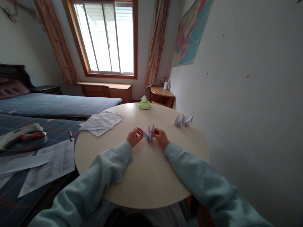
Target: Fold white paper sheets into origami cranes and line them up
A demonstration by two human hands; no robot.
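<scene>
A small folded paper crane [149,133] of pale lilac paper sits at the middle of the round beige table [142,183]. My left hand [133,137] pinches its left side with curled fingers. My right hand [161,137] pinches its right side the same way. Both arms wear light blue sleeves and rest on the tabletop. Two finished paper cranes [183,120] stand together near the table's right rim, apart from my hands.
A stack of creased paper sheets [102,122] lies at the table's left side. A green tissue pack [144,104] sits at the far edge. A bed [35,132] with printed papers [50,164] and a pen [71,135] borders the left; a wall is close on the right.
</scene>
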